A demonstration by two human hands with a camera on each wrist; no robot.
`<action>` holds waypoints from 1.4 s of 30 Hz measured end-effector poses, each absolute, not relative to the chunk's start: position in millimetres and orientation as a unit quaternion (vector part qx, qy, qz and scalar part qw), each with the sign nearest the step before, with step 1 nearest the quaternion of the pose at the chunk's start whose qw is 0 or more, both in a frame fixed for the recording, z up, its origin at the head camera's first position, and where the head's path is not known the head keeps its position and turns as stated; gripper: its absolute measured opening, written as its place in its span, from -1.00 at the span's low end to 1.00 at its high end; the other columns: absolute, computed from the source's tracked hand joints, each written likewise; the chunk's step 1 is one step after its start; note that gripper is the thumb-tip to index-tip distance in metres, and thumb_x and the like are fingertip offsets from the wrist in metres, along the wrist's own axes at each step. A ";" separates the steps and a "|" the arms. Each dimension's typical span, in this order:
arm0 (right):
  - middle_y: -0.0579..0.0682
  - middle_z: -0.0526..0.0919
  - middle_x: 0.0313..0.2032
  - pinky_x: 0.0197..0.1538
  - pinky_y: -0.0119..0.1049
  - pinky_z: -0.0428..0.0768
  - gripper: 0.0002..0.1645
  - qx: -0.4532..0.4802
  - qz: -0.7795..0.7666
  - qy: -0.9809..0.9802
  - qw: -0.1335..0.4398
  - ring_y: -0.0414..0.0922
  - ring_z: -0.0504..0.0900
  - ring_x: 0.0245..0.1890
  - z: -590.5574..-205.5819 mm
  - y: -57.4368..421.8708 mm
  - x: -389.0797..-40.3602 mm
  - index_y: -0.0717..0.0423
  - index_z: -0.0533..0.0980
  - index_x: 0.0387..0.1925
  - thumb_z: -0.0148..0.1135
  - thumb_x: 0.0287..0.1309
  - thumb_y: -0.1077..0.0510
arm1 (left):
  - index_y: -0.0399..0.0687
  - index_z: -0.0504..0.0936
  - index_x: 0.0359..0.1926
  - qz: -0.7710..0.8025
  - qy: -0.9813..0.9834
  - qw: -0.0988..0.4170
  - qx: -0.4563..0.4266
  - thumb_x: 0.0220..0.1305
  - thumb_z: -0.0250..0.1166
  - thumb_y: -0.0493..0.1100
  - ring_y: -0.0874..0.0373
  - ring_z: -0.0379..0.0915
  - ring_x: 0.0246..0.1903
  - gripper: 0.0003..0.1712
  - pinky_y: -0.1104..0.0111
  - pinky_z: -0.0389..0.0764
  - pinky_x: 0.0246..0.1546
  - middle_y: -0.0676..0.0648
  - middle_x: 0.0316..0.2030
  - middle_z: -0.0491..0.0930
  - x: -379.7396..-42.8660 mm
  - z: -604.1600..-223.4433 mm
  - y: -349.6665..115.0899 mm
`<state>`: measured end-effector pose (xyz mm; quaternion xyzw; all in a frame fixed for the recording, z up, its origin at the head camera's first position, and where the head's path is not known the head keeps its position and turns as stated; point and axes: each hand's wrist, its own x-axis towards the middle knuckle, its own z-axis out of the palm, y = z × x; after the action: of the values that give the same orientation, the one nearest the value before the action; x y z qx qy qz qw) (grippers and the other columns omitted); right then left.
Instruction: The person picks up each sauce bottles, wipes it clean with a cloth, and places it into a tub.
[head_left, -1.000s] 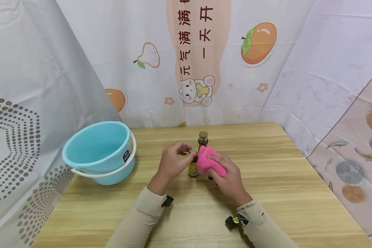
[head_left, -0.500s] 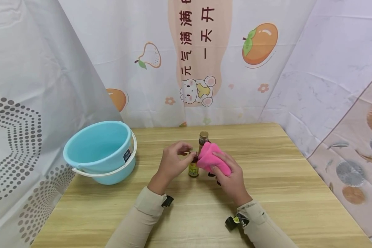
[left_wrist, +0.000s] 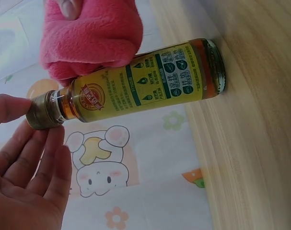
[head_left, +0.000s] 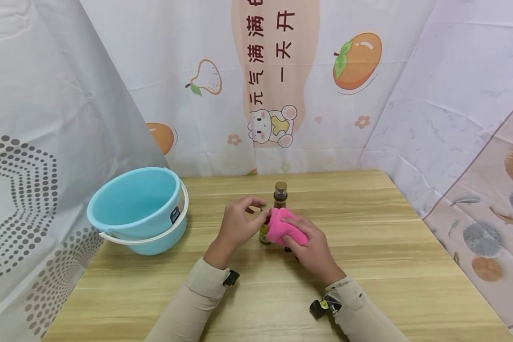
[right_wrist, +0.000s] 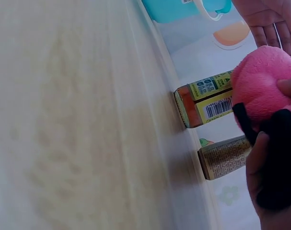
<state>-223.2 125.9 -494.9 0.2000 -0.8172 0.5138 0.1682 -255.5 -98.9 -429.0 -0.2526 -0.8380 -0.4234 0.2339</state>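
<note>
Thumb and fingertips of my left hand [head_left: 239, 222] pinch the gold cap [left_wrist: 40, 111] of a small glass bottle [left_wrist: 155, 79] with a yellow-green label. The bottle stands upright on the table. In my right hand [head_left: 314, 242] is a folded pink cloth [head_left: 287, 227], which lies against the upper side of that bottle and hides part of its label. Just behind stands a second, dark bottle [head_left: 280, 194] with a gold cap; its lower part shows as a brown printed label in the right wrist view, and neither hand touches it.
A light blue bucket [head_left: 137, 240] with a white handle [head_left: 154, 242] stands at the table's left edge. The wooden table [head_left: 367, 266] ends at a printed curtain [head_left: 213, 128] behind the bottles. A black strap-like object [right_wrist: 277, 160] sits on the right hand.
My right hand moved the pink cloth slightly up and right, then back down and left across the bottle. The left hand has stayed at the cap.
</note>
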 end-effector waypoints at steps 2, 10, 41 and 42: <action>-0.15 0.63 0.24 -0.14 -0.33 0.68 -0.49 0.202 0.509 -0.821 0.165 -0.17 0.65 -0.02 -495.3 126.6 -223.5 -0.28 0.64 0.21 0.47 0.25 0.15 | -0.10 0.76 -0.11 -0.423 -0.839 0.234 -0.249 0.28 0.47 -0.19 0.15 0.70 -0.17 -0.82 0.23 0.79 -0.23 0.00 -0.20 0.79 -255.5 -428.7 -98.8; -0.19 0.67 0.19 0.17 -0.07 0.70 -0.53 0.191 0.477 -0.846 0.138 -0.11 0.64 0.21 -502.0 130.3 -227.9 -0.35 0.65 0.17 0.48 0.24 0.05 | -0.05 0.78 -0.11 -0.427 -0.835 0.236 -0.254 0.27 0.48 -0.18 0.14 0.72 -0.20 -0.83 0.23 0.79 -0.18 0.01 -0.19 0.80 -256.0 -430.4 -98.8; -0.19 0.72 0.11 0.13 -0.13 0.69 -0.53 0.143 0.507 -0.847 0.075 -0.12 0.68 0.13 -501.9 134.5 -228.4 -0.33 0.69 0.11 0.53 0.16 0.07 | -0.15 0.67 -0.18 -0.458 -0.822 0.241 -0.238 0.16 0.59 -0.15 0.06 0.77 -0.29 -0.69 0.26 0.81 -0.24 -0.08 -0.30 0.77 -255.5 -431.5 -94.7; -0.19 0.72 0.12 0.11 -0.16 0.69 -0.52 0.144 0.514 -0.842 0.078 -0.13 0.68 0.13 -501.3 134.7 -228.4 -0.34 0.68 0.12 0.53 0.17 0.06 | -0.17 0.67 -0.18 -0.457 -0.822 0.242 -0.239 0.16 0.59 -0.16 0.07 0.77 -0.29 -0.69 0.28 0.81 -0.24 -0.08 -0.30 0.77 -255.4 -431.6 -94.6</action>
<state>-228.4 134.7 -501.3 0.1443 -0.8420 0.5139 0.0778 -255.4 -94.6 -431.6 -0.2394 -0.8221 -0.4566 0.2415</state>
